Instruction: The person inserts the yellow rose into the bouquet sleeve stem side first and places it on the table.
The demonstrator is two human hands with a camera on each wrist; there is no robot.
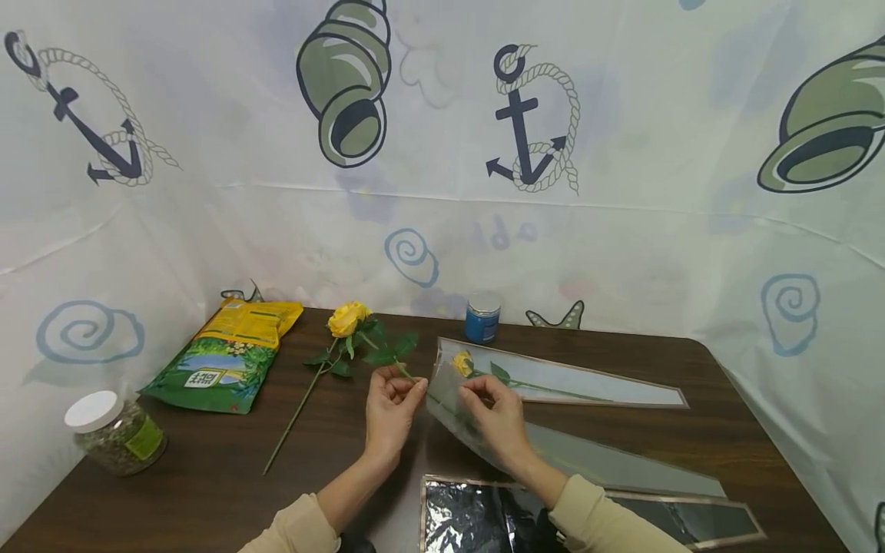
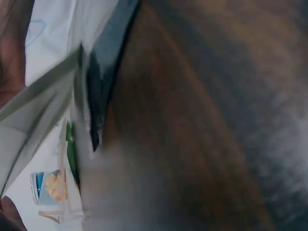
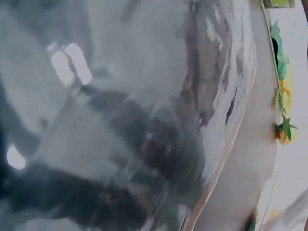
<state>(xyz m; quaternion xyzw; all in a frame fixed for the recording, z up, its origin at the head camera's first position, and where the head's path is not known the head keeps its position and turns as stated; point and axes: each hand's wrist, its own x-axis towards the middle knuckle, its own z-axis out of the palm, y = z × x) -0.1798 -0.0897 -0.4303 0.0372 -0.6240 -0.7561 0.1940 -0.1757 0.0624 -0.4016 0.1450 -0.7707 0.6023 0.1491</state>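
Note:
My left hand point(image 1: 390, 407) pinches a green leafy stem point(image 1: 402, 369) between thumb and fingers, at the mouth of a clear flower sleeve point(image 1: 448, 407). The edge of that sleeve is pinched by my right hand point(image 1: 496, 418), which lifts its wide end off the table. In the left wrist view the sleeve's mouth point(image 2: 45, 98) gapes, with a thin dark line running inside. A yellow rose point(image 1: 349, 319) appears just beyond my left hand. Its head overlaps both the pinched stem and a long stem point(image 1: 297, 418) slanting toward the front left.
Behind the right hand lies a sleeve point(image 1: 615, 384) with a yellow rose point(image 1: 463, 363) inside. Black-looking glossy sleeves point(image 1: 477, 511) lie in front. A blue jar point(image 1: 482, 319) stands at the back; a green-yellow bag point(image 1: 231, 357) and a white-lidded jar point(image 1: 117, 434) are left.

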